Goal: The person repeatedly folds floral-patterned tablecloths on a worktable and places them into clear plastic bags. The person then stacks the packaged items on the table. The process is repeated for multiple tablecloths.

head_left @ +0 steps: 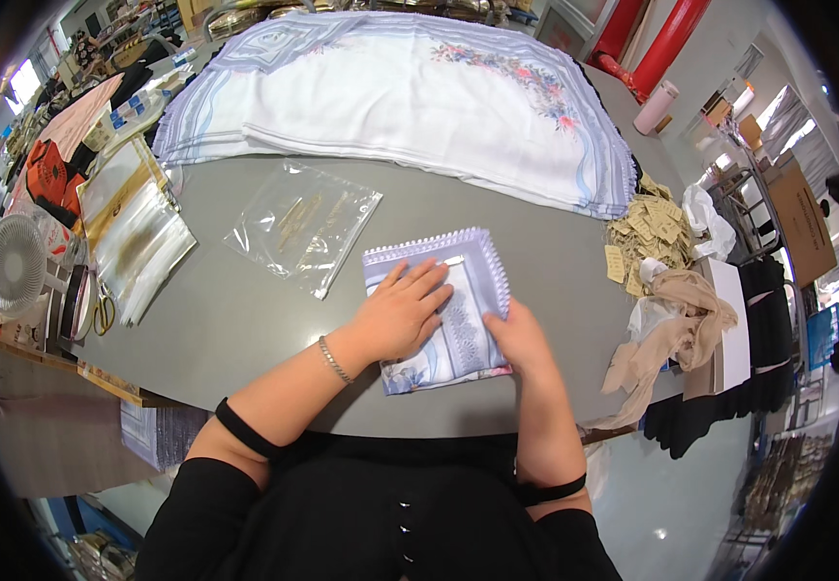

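A folded lavender and white scarf (463,334) with a scalloped edge lies in front of me on the grey table. Flat across its left part rests my left hand (403,312), fingers stretched and slightly apart. My right hand (518,337) grips the scarf's right edge, thumb on top; its other fingers are hidden. Just beyond, to the left, lies a clear plastic bag (305,225) with gold print. At the far side, a wide pile of similar printed scarves (361,107) is spread out, white with lavender borders and flowers.
On the left are a stack of plastic bags (153,257), scissors (104,315) and a white fan (15,263). To the right sit a heap of beige tags (650,232), a tan cloth (671,315) and a white box (729,320). The table's near edge (419,436) curves before my body.
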Demonstrator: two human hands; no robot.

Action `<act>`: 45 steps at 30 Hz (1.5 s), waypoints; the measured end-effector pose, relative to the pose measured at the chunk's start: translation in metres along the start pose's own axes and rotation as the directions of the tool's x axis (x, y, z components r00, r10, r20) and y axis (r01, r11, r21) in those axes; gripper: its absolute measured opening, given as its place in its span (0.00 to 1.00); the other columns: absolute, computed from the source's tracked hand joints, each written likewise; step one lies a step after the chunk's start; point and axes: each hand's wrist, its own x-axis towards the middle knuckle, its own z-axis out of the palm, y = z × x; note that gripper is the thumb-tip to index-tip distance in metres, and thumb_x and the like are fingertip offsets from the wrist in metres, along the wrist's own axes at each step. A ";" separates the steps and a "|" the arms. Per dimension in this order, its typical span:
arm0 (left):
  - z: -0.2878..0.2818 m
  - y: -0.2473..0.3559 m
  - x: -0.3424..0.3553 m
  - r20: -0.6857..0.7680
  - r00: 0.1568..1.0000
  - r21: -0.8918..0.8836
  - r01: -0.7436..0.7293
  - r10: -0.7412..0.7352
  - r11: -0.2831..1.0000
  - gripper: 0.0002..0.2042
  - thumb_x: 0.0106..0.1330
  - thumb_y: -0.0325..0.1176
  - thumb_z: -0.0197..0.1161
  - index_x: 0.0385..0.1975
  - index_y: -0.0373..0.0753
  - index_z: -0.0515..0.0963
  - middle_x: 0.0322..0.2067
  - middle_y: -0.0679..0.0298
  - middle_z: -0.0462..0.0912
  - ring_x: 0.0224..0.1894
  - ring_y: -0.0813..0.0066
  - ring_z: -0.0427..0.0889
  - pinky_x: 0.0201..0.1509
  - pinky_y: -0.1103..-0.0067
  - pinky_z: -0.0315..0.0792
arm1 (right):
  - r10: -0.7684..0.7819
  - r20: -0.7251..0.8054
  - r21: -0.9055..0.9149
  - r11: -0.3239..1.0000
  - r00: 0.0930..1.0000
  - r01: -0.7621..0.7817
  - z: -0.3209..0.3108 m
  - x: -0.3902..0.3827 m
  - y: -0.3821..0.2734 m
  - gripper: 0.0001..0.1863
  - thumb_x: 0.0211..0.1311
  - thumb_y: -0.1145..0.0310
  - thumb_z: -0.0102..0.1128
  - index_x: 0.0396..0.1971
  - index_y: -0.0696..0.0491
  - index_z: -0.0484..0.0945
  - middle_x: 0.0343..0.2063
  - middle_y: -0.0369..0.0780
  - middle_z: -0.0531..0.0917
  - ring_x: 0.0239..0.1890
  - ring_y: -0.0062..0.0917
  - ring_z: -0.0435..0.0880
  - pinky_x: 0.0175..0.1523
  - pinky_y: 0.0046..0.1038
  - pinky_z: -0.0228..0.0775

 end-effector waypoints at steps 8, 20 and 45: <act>-0.014 0.047 -0.016 0.357 0.919 0.065 0.152 -0.165 0.986 0.25 0.60 0.44 0.61 0.54 0.37 0.71 0.58 0.50 0.69 0.62 0.54 0.68 0.63 0.65 0.64 | 0.143 0.244 -0.240 0.967 0.959 -0.083 -0.039 -0.006 0.004 0.14 0.57 0.73 0.53 0.43 0.61 0.76 0.35 0.45 0.83 0.41 0.31 0.82 0.47 0.31 0.72; 0.020 0.023 -0.009 0.164 0.986 0.038 -0.027 0.020 0.999 0.29 0.65 0.45 0.55 0.64 0.39 0.63 0.67 0.52 0.58 0.71 0.58 0.53 0.72 0.57 0.46 | 0.171 -0.066 -0.708 0.686 0.983 -0.167 -0.040 -0.039 -0.016 0.20 0.58 0.74 0.53 0.52 0.58 0.72 0.44 0.52 0.80 0.46 0.45 0.78 0.53 0.38 0.69; -0.022 -0.082 -0.019 -0.187 0.846 0.124 0.524 -0.499 0.843 0.14 0.59 0.40 0.61 0.37 0.38 0.75 0.40 0.55 0.77 0.47 0.57 0.75 0.49 0.66 0.70 | -0.431 0.273 -0.817 0.368 0.860 0.444 0.052 -0.032 0.002 0.35 0.48 0.67 0.69 0.59 0.58 0.67 0.57 0.51 0.68 0.54 0.45 0.69 0.55 0.44 0.64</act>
